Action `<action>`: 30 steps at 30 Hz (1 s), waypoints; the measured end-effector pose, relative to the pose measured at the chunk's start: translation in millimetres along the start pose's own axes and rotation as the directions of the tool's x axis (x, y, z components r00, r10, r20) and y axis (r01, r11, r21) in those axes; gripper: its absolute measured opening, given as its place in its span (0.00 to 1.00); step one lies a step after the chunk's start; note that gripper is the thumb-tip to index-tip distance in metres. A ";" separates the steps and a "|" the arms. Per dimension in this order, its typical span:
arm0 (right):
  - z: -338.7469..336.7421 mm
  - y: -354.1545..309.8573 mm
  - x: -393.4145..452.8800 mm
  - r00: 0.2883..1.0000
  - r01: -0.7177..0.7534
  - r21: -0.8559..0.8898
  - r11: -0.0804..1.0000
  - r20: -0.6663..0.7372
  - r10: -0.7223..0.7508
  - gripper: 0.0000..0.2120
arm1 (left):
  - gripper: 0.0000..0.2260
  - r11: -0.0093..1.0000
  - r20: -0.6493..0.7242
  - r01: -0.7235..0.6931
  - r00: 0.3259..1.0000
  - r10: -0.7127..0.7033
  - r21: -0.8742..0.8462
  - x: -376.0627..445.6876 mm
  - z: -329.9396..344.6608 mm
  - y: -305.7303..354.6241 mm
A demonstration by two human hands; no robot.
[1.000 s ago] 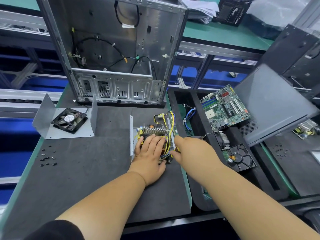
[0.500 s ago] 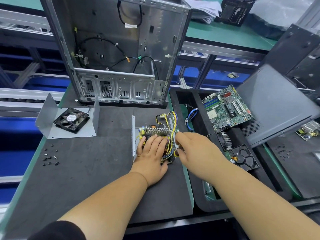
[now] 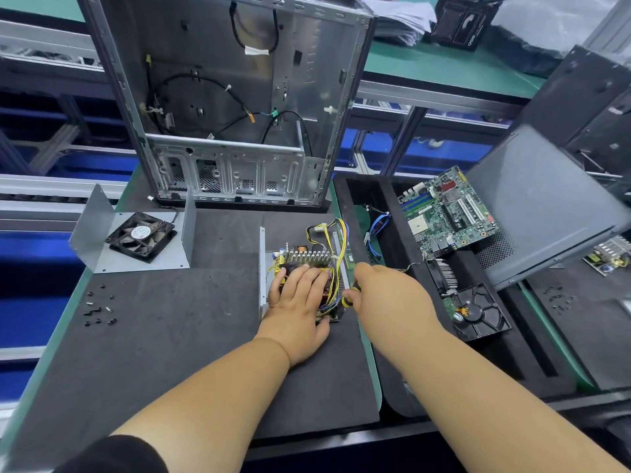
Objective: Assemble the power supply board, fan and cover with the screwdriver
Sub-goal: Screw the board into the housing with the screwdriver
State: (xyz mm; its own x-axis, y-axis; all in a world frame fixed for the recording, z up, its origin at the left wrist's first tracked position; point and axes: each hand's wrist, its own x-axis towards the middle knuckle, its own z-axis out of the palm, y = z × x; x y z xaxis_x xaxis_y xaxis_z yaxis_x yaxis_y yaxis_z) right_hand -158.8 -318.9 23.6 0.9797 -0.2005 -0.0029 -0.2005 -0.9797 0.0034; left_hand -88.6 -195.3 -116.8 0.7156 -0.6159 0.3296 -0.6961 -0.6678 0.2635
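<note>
A: While my left hand [image 3: 300, 298] lies flat, fingers straight, on the power supply board [image 3: 307, 268] mid-tabletop [image 3: 170, 336], what might fail?

B: My right hand [image 3: 382, 295] pinches the screwdriver [image 3: 349, 300] at the board's right edge; its tip is hidden. A slip could nick the yellow wires [image 3: 336, 264]. Fan [image 3: 141, 236] and screws [image 3: 99, 310] wait far left.

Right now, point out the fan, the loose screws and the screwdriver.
fan [image 3: 141, 237]: head view, on the round label at its hub.
loose screws [image 3: 98, 309]: head view, on a screw in the middle of the scatter on the mat.
screwdriver [image 3: 348, 301]: head view, on the yellow-and-black handle showing beside the right hand [image 3: 389, 298].
</note>
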 end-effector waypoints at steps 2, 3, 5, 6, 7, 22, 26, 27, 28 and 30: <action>0.9 0.6 -0.7 1.000 -0.012 -0.010 1.000 -0.004 0.012 0.11 | 0.35 1.000 0.002 0.004 1.000 -0.004 -0.003 0.1 0.1 -0.1; 1.4 0.4 -0.9 1.000 -0.014 -0.019 1.000 -0.011 0.014 0.11 | 0.35 1.000 0.003 0.006 1.000 -0.006 -0.005 0.1 -0.4 0.1; 2.2 -1.1 -1.9 1.000 -0.016 -0.031 0.999 -0.022 0.016 0.11 | 0.35 1.000 0.001 0.004 1.000 -0.004 -0.008 0.1 -1.1 0.5; 2.6 -1.7 -2.6 0.999 -0.017 -0.027 0.999 -0.028 0.016 0.11 | 0.35 1.000 0.002 0.003 1.000 -0.003 -0.007 0.1 -1.5 0.8; 3.3 -2.5 -3.2 0.999 -0.016 -0.022 1.000 -0.036 0.015 0.12 | 0.35 1.000 0.005 0.001 1.000 -0.001 -0.005 0.0 -2.1 1.0; -16.7 22.1 -40.5 0.974 0.031 0.401 0.915 -0.217 0.063 0.07 | 0.36 0.907 0.226 0.099 0.974 -0.004 -0.410 -15.3 -51.9 14.7; -26.8 36.1 -44.1 0.955 -0.054 0.718 0.693 -0.166 0.247 0.04 | 0.32 0.834 0.068 0.180 0.983 -0.170 -0.521 -19.6 -87.7 20.3; -27.8 39.1 -43.2 0.946 -0.084 0.810 0.580 -0.118 0.301 0.04 | 0.30 0.819 0.020 0.213 0.971 -0.239 -0.532 -20.2 -96.4 18.7; -28.1 41.7 -41.5 0.936 -0.116 0.884 0.453 -0.056 0.348 0.04 | 0.27 0.804 -0.017 0.240 0.955 -0.297 -0.544 -21.0 -104.3 16.1; -24.1 46.9 -37.1 0.918 -0.162 0.966 0.201 0.073 0.390 0.05 | 0.23 0.779 -0.054 0.283 0.925 -0.375 -0.560 -23.2 -117.1 8.9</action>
State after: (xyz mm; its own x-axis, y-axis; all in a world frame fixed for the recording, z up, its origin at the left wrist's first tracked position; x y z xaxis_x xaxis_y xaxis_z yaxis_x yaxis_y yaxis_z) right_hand -204.5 -357.4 47.9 0.8209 -0.5662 -0.0739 -0.2023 -0.1675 -0.9649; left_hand -118.2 -138.0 -16.0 0.9201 -0.2968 0.2555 -0.3722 -0.4602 0.8060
